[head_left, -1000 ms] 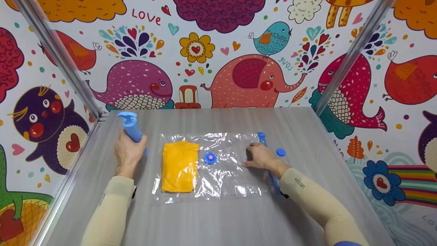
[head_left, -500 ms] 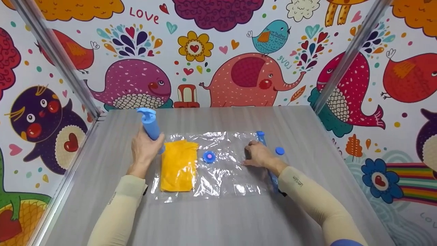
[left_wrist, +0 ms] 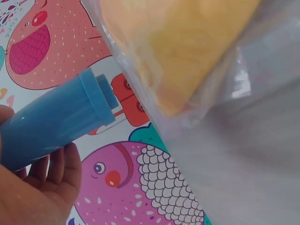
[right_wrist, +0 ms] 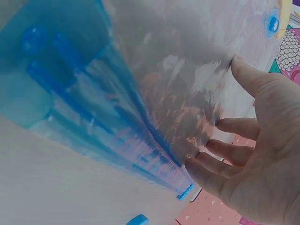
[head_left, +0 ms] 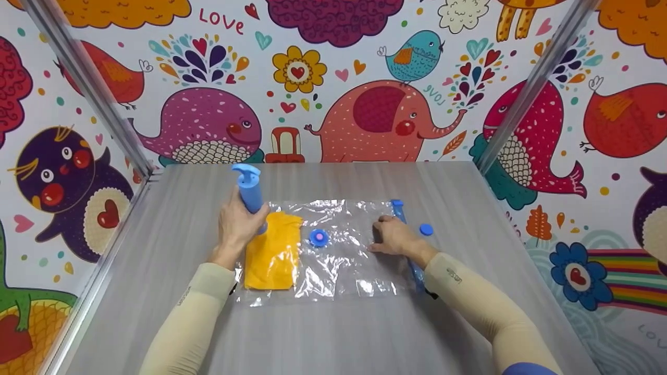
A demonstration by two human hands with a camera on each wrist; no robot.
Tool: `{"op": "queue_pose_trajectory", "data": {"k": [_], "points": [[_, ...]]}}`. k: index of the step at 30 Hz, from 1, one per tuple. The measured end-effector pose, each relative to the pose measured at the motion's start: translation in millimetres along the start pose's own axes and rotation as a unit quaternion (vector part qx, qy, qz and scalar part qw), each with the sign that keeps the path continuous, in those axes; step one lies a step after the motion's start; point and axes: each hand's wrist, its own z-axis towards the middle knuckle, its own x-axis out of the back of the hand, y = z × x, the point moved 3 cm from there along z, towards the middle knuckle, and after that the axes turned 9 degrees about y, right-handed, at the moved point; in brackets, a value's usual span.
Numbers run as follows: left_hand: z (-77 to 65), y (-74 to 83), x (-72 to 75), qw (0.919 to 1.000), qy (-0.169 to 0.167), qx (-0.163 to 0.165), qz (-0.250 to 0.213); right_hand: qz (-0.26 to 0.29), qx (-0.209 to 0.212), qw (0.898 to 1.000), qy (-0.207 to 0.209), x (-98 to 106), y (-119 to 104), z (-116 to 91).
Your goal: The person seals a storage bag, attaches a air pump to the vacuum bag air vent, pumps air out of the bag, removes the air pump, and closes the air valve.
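My left hand (head_left: 237, 224) grips a blue hand pump (head_left: 251, 191) upright, its handle on top, over the left end of a clear vacuum storage bag (head_left: 349, 260). In the left wrist view the fingers curl round the pump's barrel (left_wrist: 51, 119), and its lower end points at the bag. Folded yellow cloth (head_left: 273, 260) lies inside the bag's left part. A round blue valve (head_left: 319, 237) with a pink centre sits right of the cloth. My right hand (head_left: 398, 237) rests its fingertips on the bag near the blue zip edge (head_left: 398, 209), thumb and fingers spread.
A loose blue round cap (head_left: 426, 229) lies on the grey table (head_left: 333, 338), just right of the zip edge. Patterned walls (head_left: 292, 125) stand behind the table and at both sides, with metal posts (head_left: 94, 94) at the corners.
My left hand has carried the pump to the right, from beside the bag to over its left end. The right hand stays in place on the bag.
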Motion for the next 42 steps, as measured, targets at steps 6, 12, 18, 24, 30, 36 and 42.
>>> {"op": "queue_pose_trajectory", "data": {"k": [6,12,18,24,30,36,42], "points": [[-4.0,8.6,-14.6,0.9993,-0.028,-0.006,-0.025,-0.004,-0.016,1.000,-0.018,20.5,-18.7,-5.7],[-8.5,16.0,-28.4,0.9987,-0.036,-0.009,-0.035,-0.021,-0.022,0.999,-0.037,47.2,-47.1,-14.6],[-12.0,21.7,-41.1,0.9977,-0.055,0.000,-0.038,-0.018,-0.021,0.999,-0.032,47.6,-51.0,-13.2],[-16.3,29.6,-52.5,0.9965,-0.073,0.000,-0.041,-0.006,-0.027,0.999,-0.037,47.7,-52.2,-12.0],[-18.8,36.7,-63.2,0.9951,-0.082,-0.022,-0.050,-0.008,-0.015,1.000,-0.026,38.9,-44.4,-8.9],[-21.7,45.5,-74.3,0.9935,-0.097,-0.024,-0.054,-0.006,-0.031,0.999,-0.037,50.0,-54.9,-10.9],[-26.0,53.3,-86.6,0.9906,-0.122,-0.019,-0.059,-0.019,0.015,1.000,0.019,24.3,-35.2,0.0]]}}
